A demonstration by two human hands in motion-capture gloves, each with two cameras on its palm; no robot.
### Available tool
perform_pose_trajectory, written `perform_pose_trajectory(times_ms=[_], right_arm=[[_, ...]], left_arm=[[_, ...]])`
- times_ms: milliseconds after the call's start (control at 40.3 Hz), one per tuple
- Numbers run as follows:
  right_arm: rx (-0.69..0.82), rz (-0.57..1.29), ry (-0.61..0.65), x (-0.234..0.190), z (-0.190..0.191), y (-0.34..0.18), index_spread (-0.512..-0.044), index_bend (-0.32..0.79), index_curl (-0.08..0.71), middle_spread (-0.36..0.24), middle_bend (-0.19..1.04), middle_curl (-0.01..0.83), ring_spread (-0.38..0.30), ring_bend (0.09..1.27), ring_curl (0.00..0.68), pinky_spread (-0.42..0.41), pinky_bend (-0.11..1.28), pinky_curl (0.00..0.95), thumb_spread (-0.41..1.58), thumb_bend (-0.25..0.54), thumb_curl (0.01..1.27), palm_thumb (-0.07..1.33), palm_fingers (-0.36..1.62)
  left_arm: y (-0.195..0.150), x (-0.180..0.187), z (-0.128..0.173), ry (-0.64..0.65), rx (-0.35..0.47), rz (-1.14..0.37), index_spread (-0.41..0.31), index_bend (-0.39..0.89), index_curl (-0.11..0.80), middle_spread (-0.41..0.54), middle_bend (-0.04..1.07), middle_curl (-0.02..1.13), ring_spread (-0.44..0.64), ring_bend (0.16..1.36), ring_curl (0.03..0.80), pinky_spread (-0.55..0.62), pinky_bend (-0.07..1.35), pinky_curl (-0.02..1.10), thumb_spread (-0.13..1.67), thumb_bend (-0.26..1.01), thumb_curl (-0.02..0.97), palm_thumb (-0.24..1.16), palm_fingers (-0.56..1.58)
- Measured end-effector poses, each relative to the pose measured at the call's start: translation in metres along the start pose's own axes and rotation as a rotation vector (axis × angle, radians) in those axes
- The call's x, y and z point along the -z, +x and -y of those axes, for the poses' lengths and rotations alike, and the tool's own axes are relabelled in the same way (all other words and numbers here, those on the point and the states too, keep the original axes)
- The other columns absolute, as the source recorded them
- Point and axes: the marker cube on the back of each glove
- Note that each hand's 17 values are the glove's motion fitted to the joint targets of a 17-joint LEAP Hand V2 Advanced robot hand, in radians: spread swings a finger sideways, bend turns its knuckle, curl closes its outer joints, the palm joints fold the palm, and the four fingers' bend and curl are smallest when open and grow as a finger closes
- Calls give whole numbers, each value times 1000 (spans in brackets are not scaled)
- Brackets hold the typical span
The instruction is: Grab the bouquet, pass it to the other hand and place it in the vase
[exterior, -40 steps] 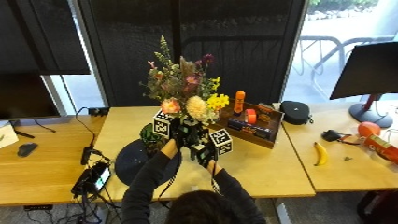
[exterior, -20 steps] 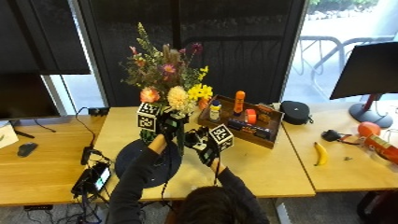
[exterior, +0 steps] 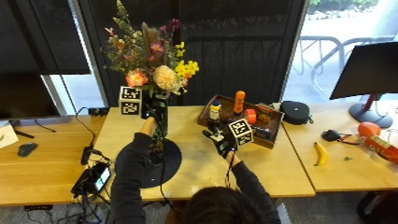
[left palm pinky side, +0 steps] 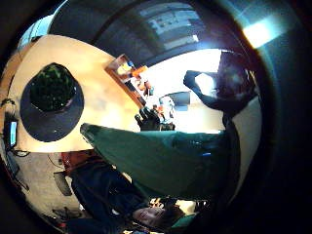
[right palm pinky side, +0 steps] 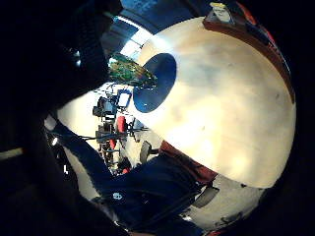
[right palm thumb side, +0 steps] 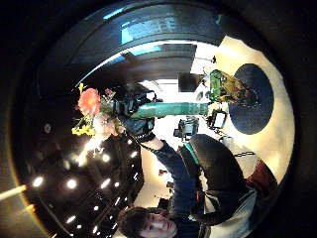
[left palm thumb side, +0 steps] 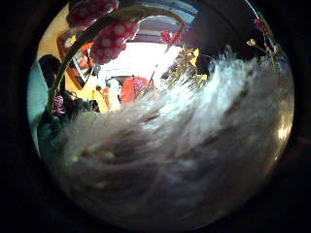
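My left hand (exterior: 150, 111) grips the bouquet (exterior: 149, 56) by its green wrapped stems (exterior: 160, 122) and holds it upright over the table's left part. The stem ends hang close above the green glass vase (exterior: 155, 151), which stands on a dark round mat (exterior: 169, 163). The left little finger side palm view shows the stems (left palm pinky side: 161, 161) near the palm, with the vase (left palm pinky side: 51, 85) below. My right hand (exterior: 221, 140) is off to the right, fingers relaxed and holding nothing. Its thumb side palm view shows the left hand (right palm thumb side: 133, 121) round the stems (right palm thumb side: 173, 109), near the vase (right palm thumb side: 225, 87).
A wooden tray (exterior: 268, 136) with bottles stands behind the right hand. A banana (exterior: 321, 154), a black case (exterior: 296, 112) and a monitor (exterior: 367, 70) are to the right. A small device with cables (exterior: 93, 179) lies at the left front edge.
The bouquet has gone up and to the left in my left hand. My right hand has let go of the stems and drawn away to the right.
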Motion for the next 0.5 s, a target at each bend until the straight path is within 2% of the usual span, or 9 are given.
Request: perform_pose_trajectory(times_ms=[149,223,422,497], right_arm=[[-11,-4,35,12,-1,-1,-338,114,363,-149,159,393,-76,272,389,213,292,386,985,-36,349,695,414],[-21,-9,44,17,0,4,-343,129,351,-163,159,379,-63,271,381,221,303,384,993,-33,345,683,391],[-46,-13,60,20,2,14,-347,151,335,-172,166,354,-38,283,372,232,312,377,1003,-26,342,675,380],[-53,-16,66,21,4,19,-346,156,332,-156,173,351,-34,281,367,234,308,374,1009,-25,342,676,386]], left_arm=[[8,17,18,83,-6,11,-349,525,658,-305,771,622,-323,750,497,-329,373,457,310,-33,712,909,1283],[5,25,30,122,8,19,-351,523,664,-306,768,624,-323,751,499,-329,374,459,311,-34,719,911,1281],[-11,46,54,258,3,35,-353,517,679,-308,765,628,-323,750,502,-330,372,464,309,-36,734,909,1280],[-21,54,62,328,-2,28,-355,506,682,-308,766,630,-324,751,503,-331,373,466,309,-36,739,908,1277]])
